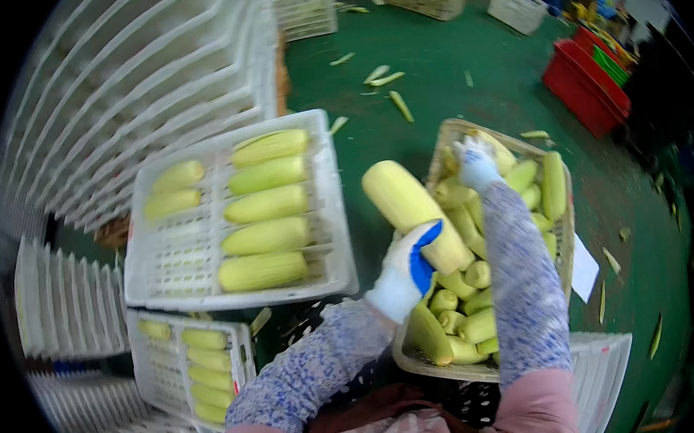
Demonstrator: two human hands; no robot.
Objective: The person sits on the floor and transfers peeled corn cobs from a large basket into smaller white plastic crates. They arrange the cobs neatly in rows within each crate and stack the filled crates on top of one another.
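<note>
My left hand (pixel 407 270), in a white and blue glove, grips a pale yellow corn cob (pixel 411 208) and holds it up between two crates. My right hand (pixel 474 162), also gloved, reaches into the far end of a beige basket (pixel 561 238) heaped with several husked corn cobs (pixel 469 288) and rests on the cobs there; whether it grips one is hidden. To the left stands a white plastic crate (pixel 327 218) with cobs laid side by side in rows.
A second white crate (pixel 240 361) with a row of cobs sits lower left. Stacks of empty white crates (pixel 136 78) fill the left side. Husk scraps (pixel 390 85) litter the green floor. Red crates (pixel 587 87) stand at the upper right.
</note>
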